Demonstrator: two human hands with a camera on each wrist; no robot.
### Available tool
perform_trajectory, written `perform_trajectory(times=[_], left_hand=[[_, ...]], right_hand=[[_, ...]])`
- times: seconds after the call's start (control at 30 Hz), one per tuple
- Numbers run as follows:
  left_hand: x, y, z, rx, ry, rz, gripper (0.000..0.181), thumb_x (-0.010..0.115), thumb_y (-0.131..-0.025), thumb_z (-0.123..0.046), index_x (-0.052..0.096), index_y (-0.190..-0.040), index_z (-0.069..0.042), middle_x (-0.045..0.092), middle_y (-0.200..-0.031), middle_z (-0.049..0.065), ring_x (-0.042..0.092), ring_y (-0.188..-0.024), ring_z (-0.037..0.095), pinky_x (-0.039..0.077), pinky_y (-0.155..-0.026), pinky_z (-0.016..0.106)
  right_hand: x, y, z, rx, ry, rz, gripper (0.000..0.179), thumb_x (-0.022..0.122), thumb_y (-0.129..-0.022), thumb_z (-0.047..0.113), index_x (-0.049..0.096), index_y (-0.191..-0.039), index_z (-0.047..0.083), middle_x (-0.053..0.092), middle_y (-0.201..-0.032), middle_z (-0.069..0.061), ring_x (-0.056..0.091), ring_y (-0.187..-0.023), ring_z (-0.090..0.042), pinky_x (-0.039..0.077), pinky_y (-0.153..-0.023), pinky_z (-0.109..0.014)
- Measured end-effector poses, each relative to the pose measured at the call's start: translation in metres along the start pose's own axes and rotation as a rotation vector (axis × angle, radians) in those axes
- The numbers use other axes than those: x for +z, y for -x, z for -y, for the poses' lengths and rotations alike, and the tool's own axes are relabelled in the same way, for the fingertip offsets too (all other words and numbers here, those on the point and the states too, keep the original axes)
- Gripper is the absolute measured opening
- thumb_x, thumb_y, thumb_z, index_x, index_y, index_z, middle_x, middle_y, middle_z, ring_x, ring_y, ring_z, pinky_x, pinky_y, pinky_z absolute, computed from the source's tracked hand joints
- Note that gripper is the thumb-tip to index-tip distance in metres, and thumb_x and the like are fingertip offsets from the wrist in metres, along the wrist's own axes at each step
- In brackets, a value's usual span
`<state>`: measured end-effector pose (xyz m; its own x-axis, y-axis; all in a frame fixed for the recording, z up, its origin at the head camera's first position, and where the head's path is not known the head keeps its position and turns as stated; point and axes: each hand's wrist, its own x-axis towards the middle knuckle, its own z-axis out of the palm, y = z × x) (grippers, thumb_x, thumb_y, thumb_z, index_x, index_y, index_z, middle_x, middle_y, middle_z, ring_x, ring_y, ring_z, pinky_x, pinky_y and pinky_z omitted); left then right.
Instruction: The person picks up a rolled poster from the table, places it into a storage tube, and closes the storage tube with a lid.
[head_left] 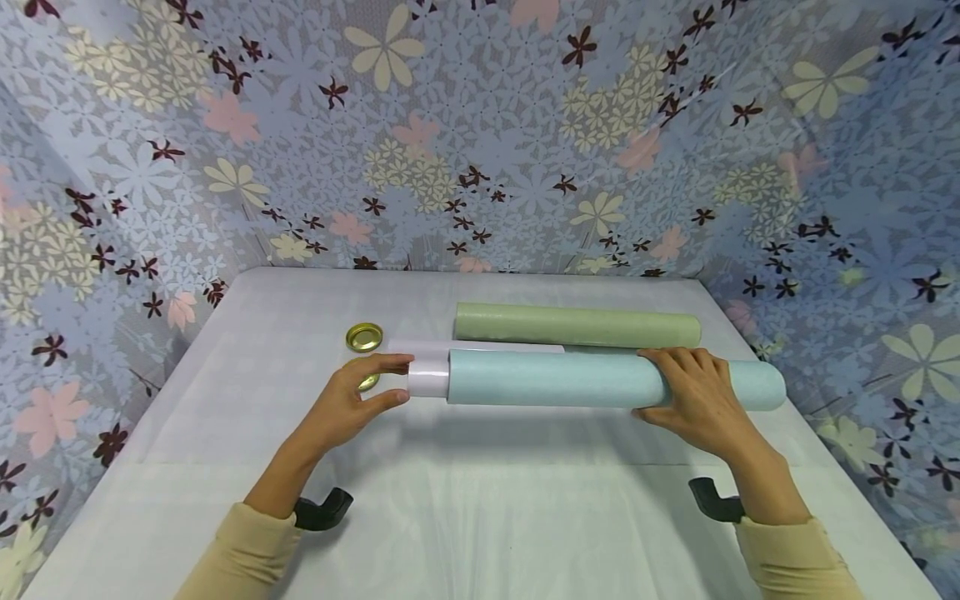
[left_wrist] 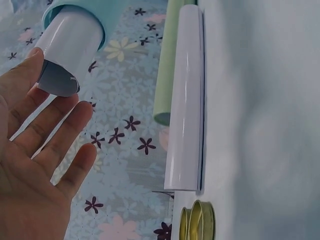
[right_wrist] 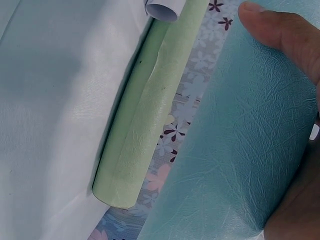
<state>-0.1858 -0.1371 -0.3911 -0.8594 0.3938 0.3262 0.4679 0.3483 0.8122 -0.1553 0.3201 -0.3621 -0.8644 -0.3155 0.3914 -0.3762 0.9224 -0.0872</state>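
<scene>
A light blue textured tube (head_left: 540,377) is held level above the table, with my right hand (head_left: 693,400) gripping it toward its right end. A glossy white rolled sheet (head_left: 428,378) sticks out of the tube's left opening. My left hand (head_left: 345,404) pinches the outer end of that sheet, thumb below and fingers above in the head view. In the left wrist view the thumb (left_wrist: 31,65) lies on the sheet's rim, while the other fingers spread beside its hollow end.
Behind the blue tube, a pale green tube (head_left: 577,325) lies on the white-covered table (head_left: 465,517). A second white roll (left_wrist: 184,100) rests beside it. Two gold ring-shaped lids (head_left: 364,337) sit at the left. Flowered fabric (head_left: 480,125) hangs around the table.
</scene>
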Motion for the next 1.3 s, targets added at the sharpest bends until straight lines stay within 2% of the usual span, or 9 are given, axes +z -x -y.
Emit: perform_trajectory(times=[0.2,0.37,0.57,0.73,0.9,1.3], left_hand=[[0.007,-0.006,-0.003,0.069,-0.004,0.009,0.047,0.071,-0.083,-0.018,0.058,-0.128,-0.017,0.063,-0.125,0.004,0.056,-0.12,0.022,0.042,-0.101,0.049],[0.013,-0.009,-0.006,0.049,0.001,0.02,0.045,0.071,-0.084,-0.023,0.058,-0.127,-0.02,0.061,-0.128,0.001,0.054,-0.123,0.021,0.039,-0.105,0.05],[0.02,-0.012,-0.008,0.045,-0.006,0.005,0.043,0.071,-0.083,-0.026,0.06,-0.125,-0.021,0.062,-0.127,-0.002,0.053,-0.124,0.019,0.039,-0.106,0.048],[0.024,-0.015,-0.009,0.045,-0.003,0.008,0.042,0.071,-0.083,-0.026,0.06,-0.124,-0.021,0.061,-0.127,-0.001,0.053,-0.124,0.02,0.038,-0.107,0.051],[0.028,-0.018,-0.011,0.06,0.001,0.015,0.042,0.072,-0.083,-0.023,0.061,-0.123,-0.019,0.062,-0.127,0.001,0.053,-0.124,0.021,0.038,-0.107,0.051],[0.036,-0.021,-0.012,0.096,-0.036,-0.017,0.035,0.073,-0.081,-0.021,0.065,-0.115,-0.016,0.065,-0.12,0.002,0.057,-0.117,0.019,0.045,-0.099,0.046]], right_hand=[[0.001,0.0,0.0,0.001,0.0,0.002,0.083,0.088,-0.059,0.028,0.049,-0.131,0.013,0.055,-0.119,-0.019,0.044,-0.108,-0.042,0.028,-0.09,-0.061],[0.003,0.0,0.0,-0.009,-0.003,-0.008,0.083,0.088,-0.059,0.03,0.05,-0.13,0.013,0.055,-0.118,-0.018,0.044,-0.107,-0.042,0.027,-0.09,-0.061],[0.004,0.0,-0.001,-0.014,-0.006,-0.01,0.083,0.088,-0.059,0.031,0.05,-0.13,0.013,0.055,-0.118,-0.019,0.044,-0.107,-0.042,0.028,-0.09,-0.06],[0.005,0.001,-0.002,-0.016,-0.006,-0.014,0.083,0.088,-0.059,0.031,0.05,-0.13,0.014,0.055,-0.117,-0.019,0.044,-0.107,-0.043,0.028,-0.09,-0.06],[0.005,0.001,-0.002,-0.014,-0.006,-0.012,0.083,0.088,-0.059,0.032,0.05,-0.13,0.014,0.055,-0.117,-0.019,0.044,-0.107,-0.043,0.028,-0.089,-0.06],[0.005,0.001,0.0,-0.012,-0.009,-0.009,0.083,0.088,-0.058,0.031,0.05,-0.13,0.013,0.056,-0.117,-0.019,0.044,-0.108,-0.043,0.028,-0.089,-0.061]])
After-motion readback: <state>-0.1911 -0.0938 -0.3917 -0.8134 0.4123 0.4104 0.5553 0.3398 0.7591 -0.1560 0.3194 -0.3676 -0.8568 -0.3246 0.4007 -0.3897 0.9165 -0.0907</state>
